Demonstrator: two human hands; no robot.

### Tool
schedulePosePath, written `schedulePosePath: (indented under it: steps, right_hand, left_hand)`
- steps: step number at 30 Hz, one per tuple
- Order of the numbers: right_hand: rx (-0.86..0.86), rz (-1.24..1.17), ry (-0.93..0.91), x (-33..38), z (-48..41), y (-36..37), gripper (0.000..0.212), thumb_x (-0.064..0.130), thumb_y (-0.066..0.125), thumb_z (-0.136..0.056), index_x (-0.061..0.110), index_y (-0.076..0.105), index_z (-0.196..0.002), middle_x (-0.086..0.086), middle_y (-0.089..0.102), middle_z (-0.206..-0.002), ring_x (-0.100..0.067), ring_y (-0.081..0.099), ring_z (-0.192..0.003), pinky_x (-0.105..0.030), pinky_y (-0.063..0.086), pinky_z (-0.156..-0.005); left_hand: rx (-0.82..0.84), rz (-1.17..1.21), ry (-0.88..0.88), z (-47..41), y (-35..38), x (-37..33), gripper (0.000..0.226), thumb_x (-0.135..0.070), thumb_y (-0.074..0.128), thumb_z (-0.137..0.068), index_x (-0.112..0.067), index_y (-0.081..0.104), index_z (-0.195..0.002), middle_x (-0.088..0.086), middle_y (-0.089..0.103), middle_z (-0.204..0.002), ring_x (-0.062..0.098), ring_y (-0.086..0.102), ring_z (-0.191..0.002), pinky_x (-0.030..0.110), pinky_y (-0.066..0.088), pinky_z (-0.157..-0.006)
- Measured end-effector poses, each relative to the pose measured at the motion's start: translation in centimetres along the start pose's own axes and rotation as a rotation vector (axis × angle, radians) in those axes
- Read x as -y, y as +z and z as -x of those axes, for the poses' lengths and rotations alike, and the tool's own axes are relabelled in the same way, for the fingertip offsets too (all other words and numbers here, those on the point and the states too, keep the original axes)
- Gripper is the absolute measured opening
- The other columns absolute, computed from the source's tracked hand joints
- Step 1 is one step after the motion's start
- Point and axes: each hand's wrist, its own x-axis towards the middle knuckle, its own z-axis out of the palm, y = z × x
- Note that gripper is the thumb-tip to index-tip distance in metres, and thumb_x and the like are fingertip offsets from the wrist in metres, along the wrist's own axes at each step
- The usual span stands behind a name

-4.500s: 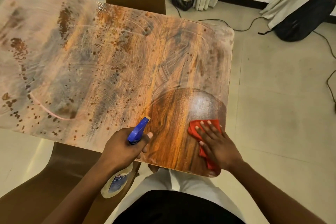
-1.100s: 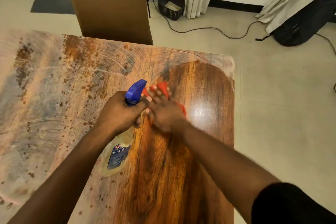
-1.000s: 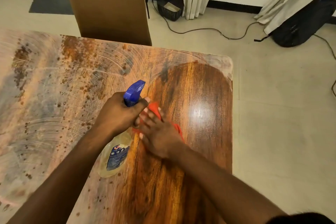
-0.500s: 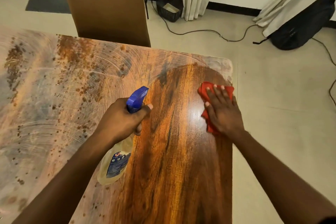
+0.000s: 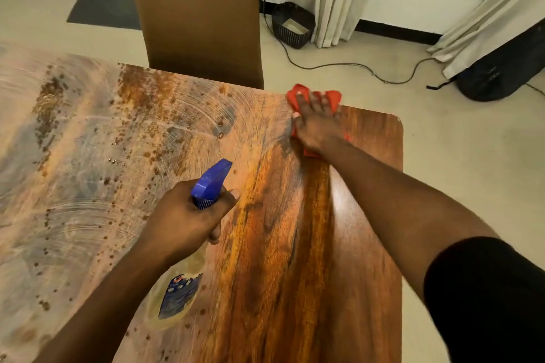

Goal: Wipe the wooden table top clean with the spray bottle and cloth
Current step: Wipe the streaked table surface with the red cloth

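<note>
Mostly the spread right hand (image 5: 317, 124) hides the cloth (image 5: 334, 97); left hand (image 5: 182, 221) grips spray bottle (image 5: 211, 181).

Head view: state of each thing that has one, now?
table top: right strip wiped glossy, the rest filmed with smears and spots.
cloth: crumpled, pressed on the table near its far edge.
spray bottle: tilted, nozzle pointing away.
left hand: grips the spray bottle's neck.
right hand: fingers straight, pressing on the cloth.
chair: upright at the far edge.
</note>
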Motion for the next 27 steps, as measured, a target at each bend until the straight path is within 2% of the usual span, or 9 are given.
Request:
schedulePosePath:
  steps: [3,6,9,11,14,18,21,24,27]
  right_hand:
    - [0.035,0.053,-0.182,6.4,0.9,2.2,0.068,0.053,0.021,-0.112,0.032,-0.004,-0.172,-0.004,-0.007,-0.181,-0.03,-0.014,-0.165,-0.059,-0.014,-0.126]
    - [0.07,0.128,-0.366,11.8,4.0,4.9,0.07,0.052,0.022,-0.11,0.03,-0.001,-0.172,-0.006,-0.005,-0.181,-0.031,-0.012,-0.165,-0.064,-0.01,-0.129]
    - [0.135,0.16,-0.55,15.1,8.7,7.5,0.076,0.06,0.031,-0.107,0.029,0.008,-0.173,-0.006,-0.005,-0.18,-0.031,-0.014,-0.165,-0.065,-0.014,-0.128]
    - [0.173,0.182,-0.651,16.3,12.8,9.1,0.073,0.062,0.034,-0.107,0.028,0.025,-0.17,-0.005,0.008,-0.181,-0.029,-0.009,-0.166,-0.064,-0.011,-0.128]
    - [0.139,0.097,-0.754,16.6,19.5,11.1,0.057,0.05,0.033,-0.107,0.022,0.056,-0.151,-0.008,0.046,-0.166,-0.03,0.022,-0.164,-0.067,0.006,-0.13]
    - [0.143,0.04,-0.775,13.1,27.5,13.6,0.059,0.047,0.028,-0.113,0.027,0.024,-0.169,-0.007,0.025,-0.177,-0.027,0.006,-0.167,-0.063,0.004,-0.131]
    - [0.149,0.042,-0.709,9.0,32.4,14.3,0.06,0.048,0.024,-0.116,0.033,0.013,-0.172,-0.001,0.014,-0.18,-0.02,-0.004,-0.167,-0.056,-0.002,-0.132]
    - [0.128,0.085,-0.548,4.0,35.0,14.0,0.059,0.051,0.022,-0.116,0.037,0.012,-0.172,0.005,0.012,-0.18,-0.016,-0.005,-0.167,-0.052,-0.004,-0.13]
    - [0.128,0.044,-0.332,-1.2,34.4,12.5,0.061,0.058,0.016,-0.115,0.044,-0.005,-0.171,0.013,-0.007,-0.18,-0.011,-0.018,-0.165,-0.045,-0.015,-0.13]
  left_hand:
    - [-0.009,0.003,0.002,0.7,-0.8,0.3,0.023,-0.052,0.071,-0.1,-0.032,0.071,-0.087,0.008,0.077,-0.059,0.023,0.077,-0.051,0.058,0.069,-0.08]
    - [-0.024,0.024,0.004,1.4,-1.3,0.2,0.019,-0.046,0.071,-0.101,-0.035,0.071,-0.085,0.009,0.075,-0.057,0.023,0.076,-0.051,0.06,0.069,-0.08]
    - [-0.047,0.038,-0.008,2.4,-1.5,0.1,0.02,-0.043,0.072,-0.102,-0.031,0.072,-0.087,0.011,0.075,-0.056,0.025,0.076,-0.052,0.06,0.068,-0.081]
    - [-0.066,0.016,-0.003,3.4,-1.5,0.2,0.021,-0.043,0.072,-0.101,-0.029,0.072,-0.085,0.013,0.075,-0.057,0.027,0.076,-0.052,0.059,0.068,-0.08]
    - [-0.093,0.025,-0.015,5.0,-1.8,0.5,0.031,-0.044,0.073,-0.099,-0.019,0.074,-0.081,0.019,0.075,-0.065,0.041,0.074,-0.062,0.062,0.064,-0.078]
    - [-0.068,0.035,-0.048,7.4,-1.9,1.5,0.04,-0.053,0.073,-0.095,-0.017,0.07,-0.077,0.016,0.073,-0.058,0.036,0.074,-0.057,0.06,0.065,-0.081]
    - [-0.026,0.059,-0.069,9.4,-1.8,2.7,0.04,-0.059,0.07,-0.092,-0.023,0.07,-0.077,0.013,0.072,-0.054,0.029,0.075,-0.052,0.063,0.066,-0.083]
    - [-0.003,0.1,-0.096,11.4,-1.9,4.0,0.034,-0.064,0.069,-0.085,-0.03,0.07,-0.08,0.012,0.071,-0.055,0.027,0.074,-0.051,0.064,0.066,-0.083]
    - [-0.019,0.114,-0.124,13.3,-1.9,5.3,0.028,-0.064,0.069,-0.083,-0.037,0.071,-0.084,0.013,0.073,-0.055,0.027,0.075,-0.051,0.062,0.067,-0.082]
